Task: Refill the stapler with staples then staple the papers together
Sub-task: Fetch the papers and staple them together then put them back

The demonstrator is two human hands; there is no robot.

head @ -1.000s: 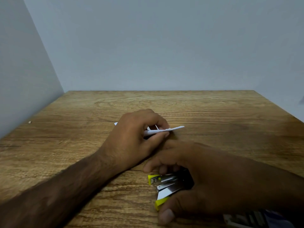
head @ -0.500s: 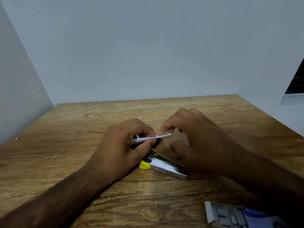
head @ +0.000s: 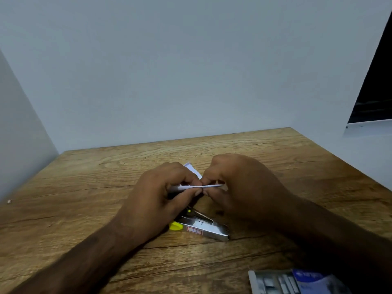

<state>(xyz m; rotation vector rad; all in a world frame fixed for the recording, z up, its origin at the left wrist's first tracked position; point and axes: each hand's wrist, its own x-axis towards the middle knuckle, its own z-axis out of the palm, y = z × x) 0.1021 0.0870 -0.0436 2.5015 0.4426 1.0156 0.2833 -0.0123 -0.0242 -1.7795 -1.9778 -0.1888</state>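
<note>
Small white papers [head: 197,187] are held edge-on just above the wooden table [head: 84,198]. My left hand [head: 161,194] pinches them between thumb and fingers from the left. My right hand [head: 239,185] pinches the same papers at their right end. A small metal stapler [head: 201,228] with a yellow end lies on the table right below and in front of both hands, untouched. An open box of staples [head: 282,282], grey tray and blue sleeve, lies at the near right edge.
Pale walls close off the table at the back and on the left. A dark opening [head: 375,92] shows at the upper right. A tiny speck [head: 9,201] lies at the far left of the table.
My right hand has let go of the stapler, which now lies on the table, and has risen to grip the papers' right end. The view has tilted upward.
</note>
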